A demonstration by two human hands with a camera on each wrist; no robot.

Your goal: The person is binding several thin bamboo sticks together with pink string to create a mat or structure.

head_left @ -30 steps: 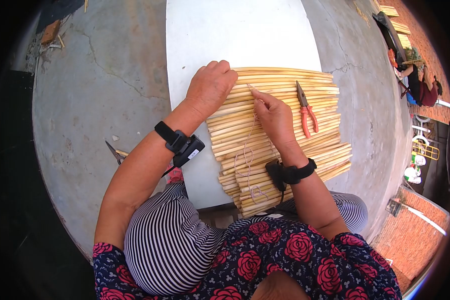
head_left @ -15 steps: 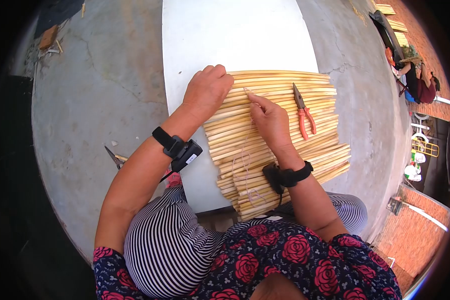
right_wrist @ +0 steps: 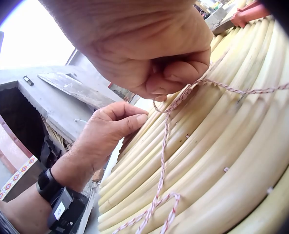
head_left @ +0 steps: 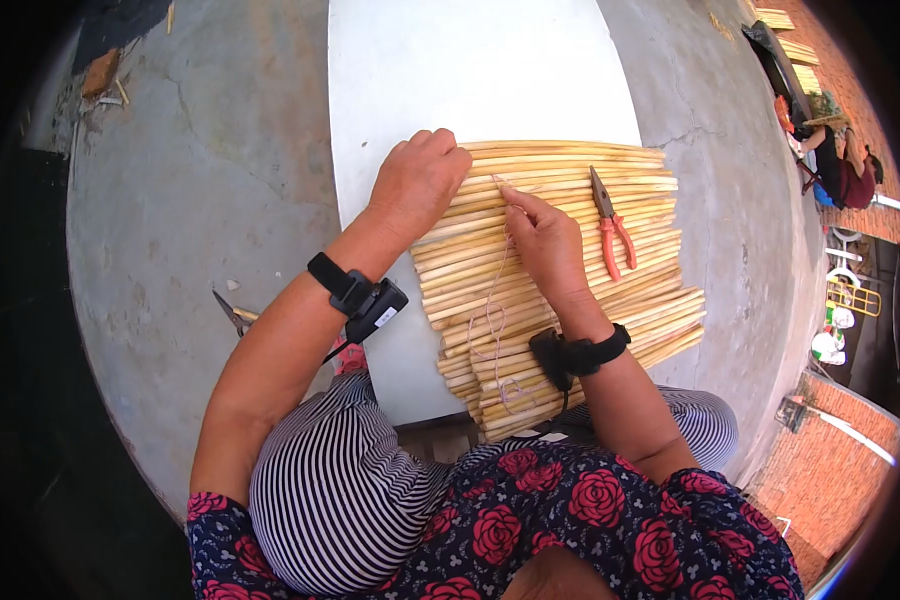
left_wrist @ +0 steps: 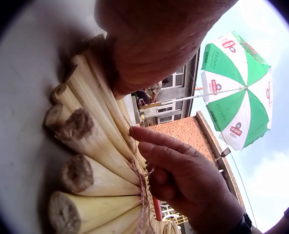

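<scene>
Pale stalks (head_left: 560, 190) lie side by side as a mat on a white board (head_left: 480, 70). My left hand (head_left: 418, 182) grips the ends of the upper stalks at the mat's left edge. My right hand (head_left: 548, 245), fingers curled, pinches a red-and-white twisted string over the upper stalks. In the right wrist view that string (right_wrist: 164, 156) runs from under the right hand (right_wrist: 149, 58) across the stalks, with a loose loop lower down. Orange-handled pliers (head_left: 610, 225) rest on the mat, right of the right hand. Cut stalk ends (left_wrist: 77, 174) show beside the left hand (left_wrist: 159, 39).
On the concrete floor at the left lies a second tool (head_left: 232, 313), partly behind the left forearm. A brick (head_left: 101, 74) is at the far left. Another person (head_left: 850, 175) sits at the right. A green and white umbrella (left_wrist: 242, 90) stands beyond.
Both hands have barely shifted, and the left keeps its grip at the mat's edge. The string below the right hand hangs slightly differently over the stalks. The pliers stay put on the mat.
</scene>
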